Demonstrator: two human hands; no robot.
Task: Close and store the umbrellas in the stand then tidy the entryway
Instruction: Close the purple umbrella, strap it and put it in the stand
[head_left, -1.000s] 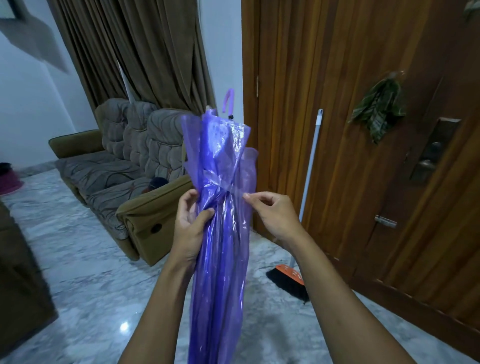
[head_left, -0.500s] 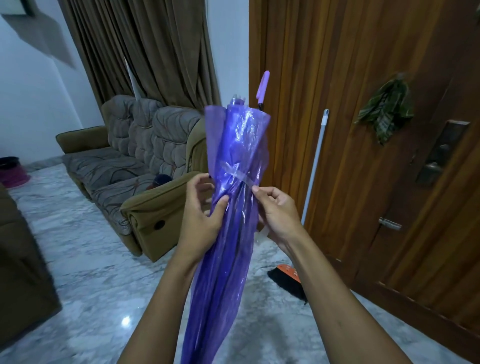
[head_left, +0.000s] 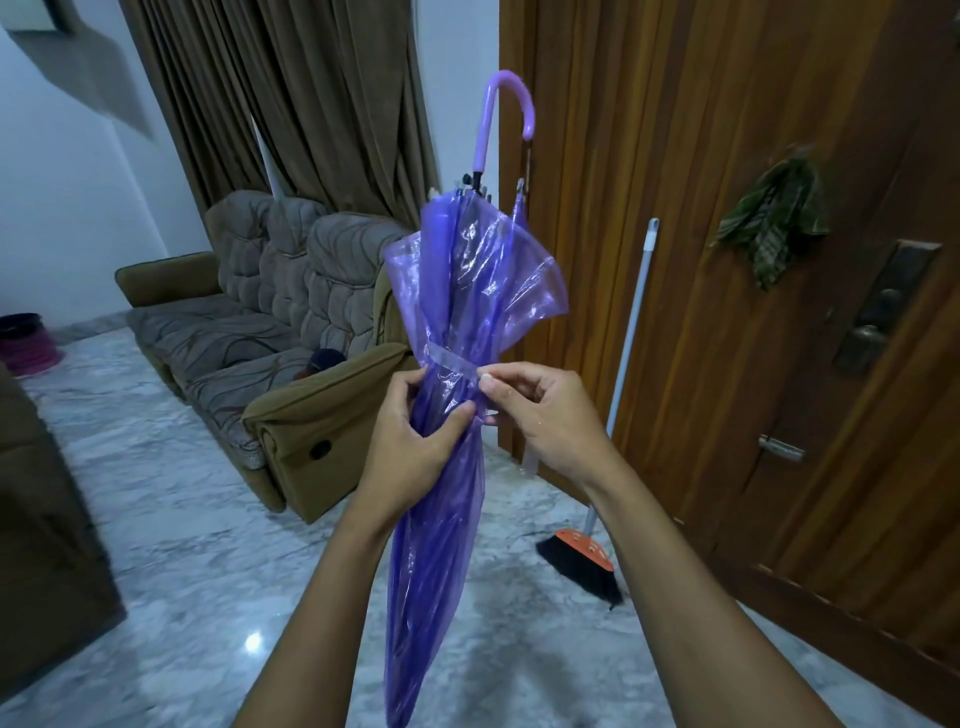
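In my left hand the umbrella is thin see-through purple plastic, glossy and crinkled; I pinch its clear plastic strap with my right hand. Above my hands its hooked handle looks smooth matt plastic. Right of them the door is grained, satin wood. Below, the floor is polished marble. Left, the sofa is matt quilted cloth.

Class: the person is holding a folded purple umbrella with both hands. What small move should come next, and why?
Probably press the strap end down to fasten it. The right hand pinches the strap wrapped around the umbrella, the left hand grips the folds, and the upper canopy flares loose.
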